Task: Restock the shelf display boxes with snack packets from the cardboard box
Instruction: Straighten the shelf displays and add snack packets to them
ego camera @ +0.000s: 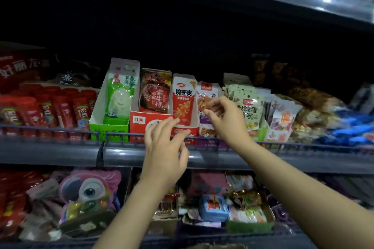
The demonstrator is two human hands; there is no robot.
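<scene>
Those snack packets (183,100) standing in the shelf display boxes (185,130) look light, floppy and slick; better pinched by the top seam. Right hand (223,116) pinches a purple-box packet; left hand (166,139) hovers, fingers spread

The scene is seen from one wide camera worn on the head, pointed forward at a dark grey metal shelf rail (60,148) from close by. The rows of packets are seen slightly from below, and straight edges are bent near the corners
</scene>
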